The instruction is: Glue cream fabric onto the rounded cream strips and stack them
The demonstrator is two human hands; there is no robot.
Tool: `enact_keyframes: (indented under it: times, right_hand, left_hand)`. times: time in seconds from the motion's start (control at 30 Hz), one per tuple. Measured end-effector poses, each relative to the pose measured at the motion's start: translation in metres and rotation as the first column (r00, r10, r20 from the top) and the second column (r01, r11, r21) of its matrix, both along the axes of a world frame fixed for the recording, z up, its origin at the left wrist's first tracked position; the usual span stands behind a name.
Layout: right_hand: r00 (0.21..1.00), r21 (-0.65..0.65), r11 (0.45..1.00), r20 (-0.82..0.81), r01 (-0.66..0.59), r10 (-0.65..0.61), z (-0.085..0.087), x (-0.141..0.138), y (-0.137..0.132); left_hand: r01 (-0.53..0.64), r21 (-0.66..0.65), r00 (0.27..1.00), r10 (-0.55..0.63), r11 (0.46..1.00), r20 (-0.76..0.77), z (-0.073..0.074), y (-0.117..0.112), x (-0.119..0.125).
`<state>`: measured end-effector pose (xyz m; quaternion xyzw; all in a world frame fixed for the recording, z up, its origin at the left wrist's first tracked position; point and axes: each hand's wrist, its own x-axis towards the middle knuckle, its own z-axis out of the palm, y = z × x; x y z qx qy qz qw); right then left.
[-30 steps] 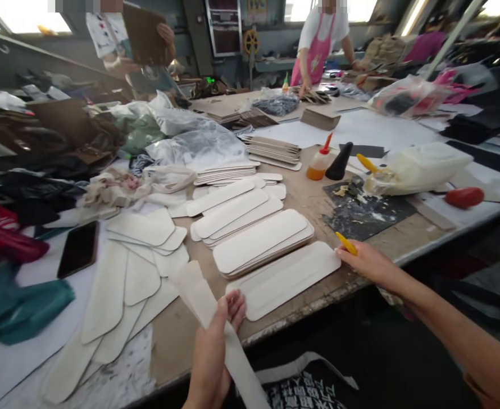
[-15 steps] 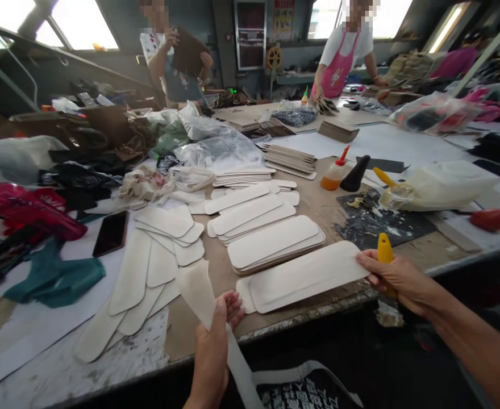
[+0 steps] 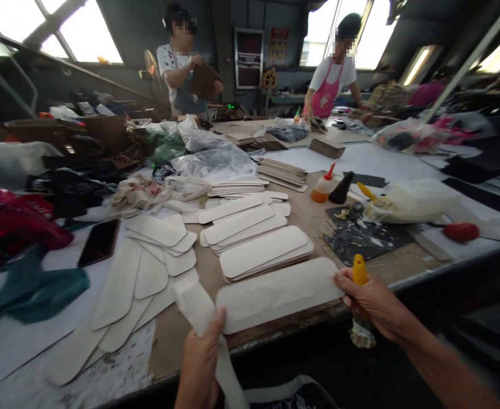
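A long off-white panel [image 3: 279,295] with rounded corners lies at the table's front edge. My right hand [image 3: 371,298] pinches its right end and also grips a yellow-handled brush [image 3: 359,270], whose glue-crusted end hangs downward. My left hand [image 3: 203,355] is closed around a long off-white strip [image 3: 196,304], with the thumb at the panel's left end; its fingers are mostly hidden. The strip's upper end rests by the loose panels, and its tail hangs below the hand. Behind the held panel lie stacks of similar panels [image 3: 262,250]. More panels [image 3: 120,289] are fanned out at left.
A glue-smeared black board [image 3: 373,238], a milky plastic jug [image 3: 424,199] and a bottle of orange liquid [image 3: 321,188] stand at right. A phone [image 3: 99,242] and teal cloth [image 3: 37,287] lie left. Two people [image 3: 184,74] work across the table.
My left hand has closed from spread fingers and now meets the panel's left end. The panel has come off the one beneath it, and both hands appear lower left. The view has tilted up.
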<state>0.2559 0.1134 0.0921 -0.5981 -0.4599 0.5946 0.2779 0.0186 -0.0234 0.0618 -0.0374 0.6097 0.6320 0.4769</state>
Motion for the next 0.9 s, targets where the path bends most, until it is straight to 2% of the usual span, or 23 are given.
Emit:
enact_keyframes:
  times: [0.1, 0.37, 0.53, 0.7, 0.9]
  right_hand:
    - [0.997, 0.049, 0.996, 0.015, -0.071, 0.070, 0.001, -0.002, -0.003]
    - [0.995, 0.123, 0.989, 0.065, -0.086, 0.079, 0.001, -0.007, -0.007]
    - [0.997, 0.133, 0.989, 0.064, -0.057, 0.049, -0.002, -0.009, -0.006]
    - [1.000, 0.096, 0.995, 0.002, -0.027, 0.027, -0.005, -0.014, -0.006]
    - [0.997, 0.020, 1.000, -0.081, -0.002, 0.004, -0.008, -0.020, -0.006]
  left_hand:
    - [-0.016, -0.059, 1.000, 0.016, 0.998, 0.007, -0.006, -0.001, -0.008]
    - [-0.057, -0.118, 0.990, 0.041, 0.991, -0.134, -0.024, -0.004, -0.015]
    - [-0.041, -0.068, 0.999, 0.042, 0.997, 0.012, -0.013, -0.002, -0.014]
    - [-0.081, -0.012, 0.996, 0.081, 0.997, 0.045, 0.003, 0.005, -0.009]
    - [-0.075, -0.023, 0.995, 0.076, 0.997, 0.071, 0.003, 0.010, -0.013]
